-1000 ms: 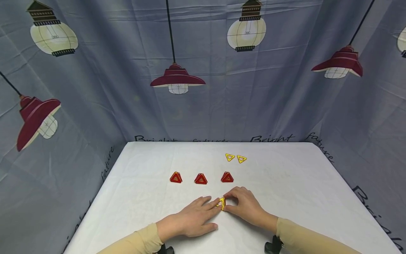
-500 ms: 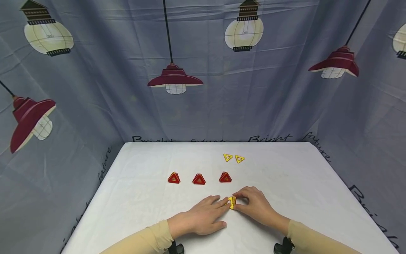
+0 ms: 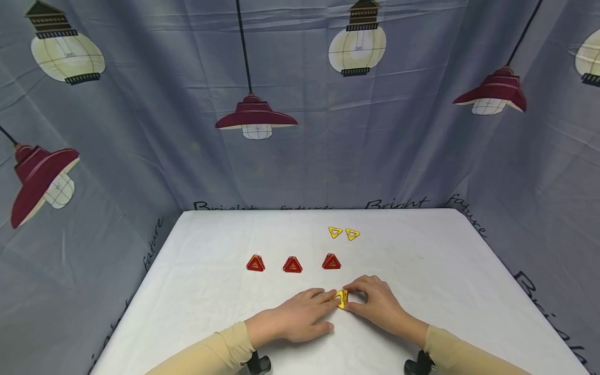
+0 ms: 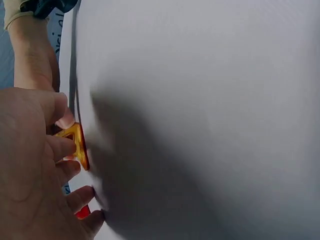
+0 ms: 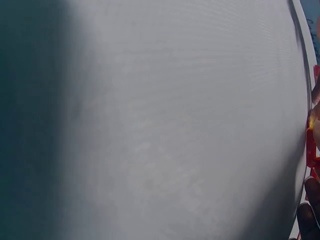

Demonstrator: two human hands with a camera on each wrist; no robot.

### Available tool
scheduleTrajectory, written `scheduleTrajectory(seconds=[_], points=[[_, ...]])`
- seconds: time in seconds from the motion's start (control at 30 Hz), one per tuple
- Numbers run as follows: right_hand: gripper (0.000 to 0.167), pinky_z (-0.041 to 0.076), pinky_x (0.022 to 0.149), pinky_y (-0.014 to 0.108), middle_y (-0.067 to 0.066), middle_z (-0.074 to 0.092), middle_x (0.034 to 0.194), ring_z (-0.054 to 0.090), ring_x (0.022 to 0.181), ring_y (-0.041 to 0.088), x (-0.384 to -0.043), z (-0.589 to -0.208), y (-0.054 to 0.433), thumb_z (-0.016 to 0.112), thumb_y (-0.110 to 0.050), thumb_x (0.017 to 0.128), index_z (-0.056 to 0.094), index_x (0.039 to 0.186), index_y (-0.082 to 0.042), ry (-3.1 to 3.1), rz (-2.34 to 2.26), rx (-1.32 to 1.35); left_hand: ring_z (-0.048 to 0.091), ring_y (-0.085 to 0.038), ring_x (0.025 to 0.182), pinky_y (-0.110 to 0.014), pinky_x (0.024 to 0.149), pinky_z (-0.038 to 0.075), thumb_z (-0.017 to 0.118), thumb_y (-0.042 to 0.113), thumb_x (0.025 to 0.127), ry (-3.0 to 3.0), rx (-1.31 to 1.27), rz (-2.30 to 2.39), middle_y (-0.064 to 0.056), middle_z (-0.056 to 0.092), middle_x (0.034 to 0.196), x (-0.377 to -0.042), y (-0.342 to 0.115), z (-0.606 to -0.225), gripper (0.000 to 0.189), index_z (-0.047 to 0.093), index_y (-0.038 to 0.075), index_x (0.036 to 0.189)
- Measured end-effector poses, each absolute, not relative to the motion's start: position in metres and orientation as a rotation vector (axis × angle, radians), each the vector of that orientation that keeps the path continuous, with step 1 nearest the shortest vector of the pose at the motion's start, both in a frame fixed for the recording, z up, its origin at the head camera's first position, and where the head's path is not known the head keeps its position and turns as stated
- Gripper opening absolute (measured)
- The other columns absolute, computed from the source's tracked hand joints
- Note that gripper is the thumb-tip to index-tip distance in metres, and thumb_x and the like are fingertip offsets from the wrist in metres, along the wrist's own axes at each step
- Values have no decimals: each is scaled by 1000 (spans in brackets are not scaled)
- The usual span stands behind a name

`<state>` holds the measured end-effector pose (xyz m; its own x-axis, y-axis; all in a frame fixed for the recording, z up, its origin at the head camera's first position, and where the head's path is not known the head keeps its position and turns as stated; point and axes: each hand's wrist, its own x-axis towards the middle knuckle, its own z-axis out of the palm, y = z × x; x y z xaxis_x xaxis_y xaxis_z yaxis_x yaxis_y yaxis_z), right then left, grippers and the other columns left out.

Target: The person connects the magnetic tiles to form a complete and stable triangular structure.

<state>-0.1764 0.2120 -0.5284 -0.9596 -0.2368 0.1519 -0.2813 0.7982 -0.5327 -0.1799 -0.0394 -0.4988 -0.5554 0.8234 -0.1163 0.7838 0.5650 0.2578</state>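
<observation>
Between my hands, near the front middle of the table, are yellow triangular tile pieces (image 3: 342, 299), hollow in the middle and raised at the right side. My right hand (image 3: 375, 302) pinches the raised side between thumb and fingers. From the left, my left hand (image 3: 300, 315) spreads its fingers, and its fingertips touch the yellow pieces. An orange-yellow triangle (image 4: 79, 145) with a red edge shows under those fingers in the left wrist view. A red triangular frame (image 5: 311, 147) appears by the right fingers at the right wrist view's edge; most of that hand is cut off.
Three red triangular pyramids stand in a row beyond my hands: left (image 3: 255, 263), middle (image 3: 292, 264) and right (image 3: 331, 261). Farther back lie two flat yellow triangles, one (image 3: 335, 232) beside another (image 3: 352, 234). A grey curtain (image 3: 300, 166) hangs behind the white table (image 3: 211, 239).
Both hands and the yellow pieces have shifted right along the table since a second ago, then stayed nearly still over the last half second. The red pyramids and back triangles stay put on the table.
</observation>
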Motion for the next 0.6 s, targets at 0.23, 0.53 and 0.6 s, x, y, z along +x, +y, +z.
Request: scheduleTrajectory(seconds=[0.23,0.53,0.6], points=[[37,42,89,40,-25,60,102,53,101,7,-177,-528,214,90,-40,77,76,111,-31,-2926,865,407,31,-26,150,-41,119,30,43,39,109,2619,1387,323,-2,33,165,-205,-39,-477,57,36,15,161],[38,42,89,40,-26,60,102,52,102,7,-179,-530,213,90,-43,76,76,109,-34,-2946,884,382,30,-29,151,-39,122,24,42,23,109,2770,1240,129,-4,34,164,-279,-22,-441,52,37,15,160],[37,42,89,40,-25,60,102,53,102,8,-179,-532,212,90,-42,76,76,109,-33,-2939,884,390,30,-27,151,-38,122,24,41,23,110,2778,1196,41,-3,35,164,-293,-16,-439,50,38,16,160]])
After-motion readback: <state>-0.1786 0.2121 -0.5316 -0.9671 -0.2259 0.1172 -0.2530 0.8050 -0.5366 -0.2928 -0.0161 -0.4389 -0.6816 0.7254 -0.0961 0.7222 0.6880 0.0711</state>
